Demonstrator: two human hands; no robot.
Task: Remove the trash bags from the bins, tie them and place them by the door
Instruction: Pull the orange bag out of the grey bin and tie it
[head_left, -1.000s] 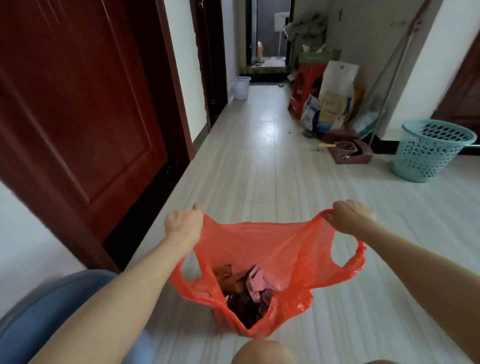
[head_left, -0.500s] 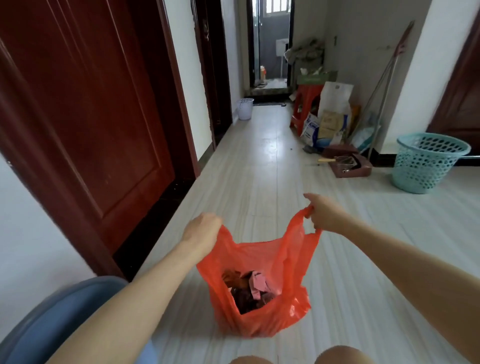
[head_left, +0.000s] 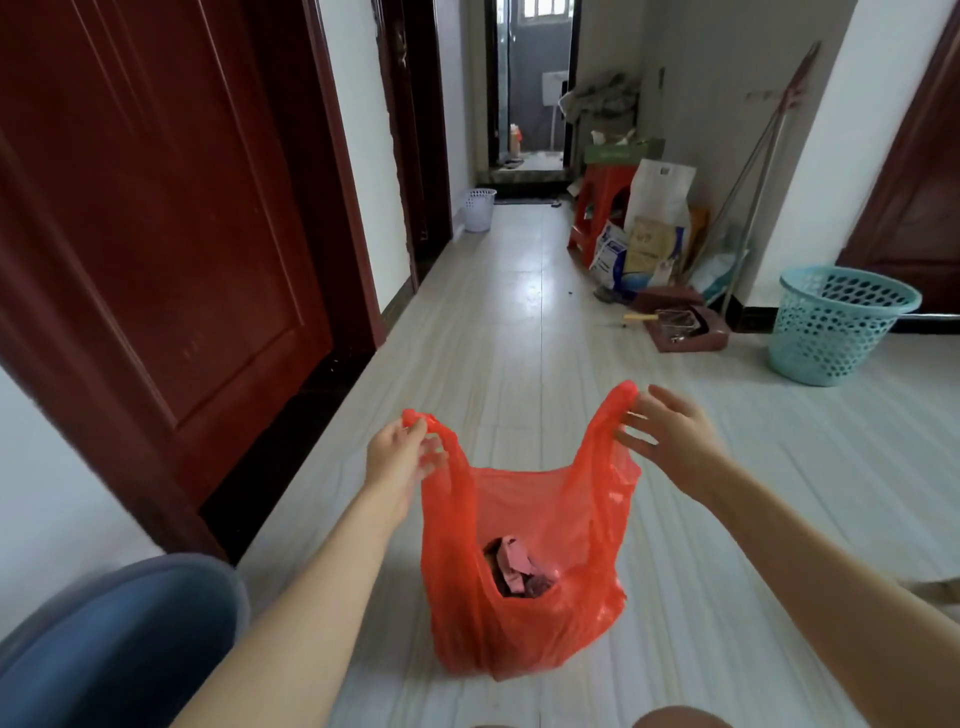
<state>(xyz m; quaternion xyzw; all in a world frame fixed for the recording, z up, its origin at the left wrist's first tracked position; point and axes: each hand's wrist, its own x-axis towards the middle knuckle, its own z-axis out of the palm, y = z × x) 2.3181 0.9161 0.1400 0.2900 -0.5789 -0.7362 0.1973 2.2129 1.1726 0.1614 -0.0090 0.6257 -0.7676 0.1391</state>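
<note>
Both hands have loosened since earlier; left hand (head_left: 397, 460) pinches red bag's (head_left: 524, 566) handle; right hand (head_left: 670, 441), fingers spread, touches it.

Home hallway: wooden doors (head_left: 156, 218), tiled floor (head_left: 519, 322), laundry basket (head_left: 836, 325).

The floor (head_left: 519, 332) is pale grey tile in long planks, running from the bottom of the frame up the corridor to a doorway at top centre. A red plastic bag (head_left: 524, 571) with scraps inside stands on it at lower centre. At right a turquoise mesh basket (head_left: 839, 325) sits on the tiles, and just left of it a dark red dustpan (head_left: 685, 325). Further up, a red stool (head_left: 602, 208) and leaning paper sacks (head_left: 644, 244) stand by the wall. A small white basket (head_left: 478, 209) rests against the left wall, upper centre.
</note>
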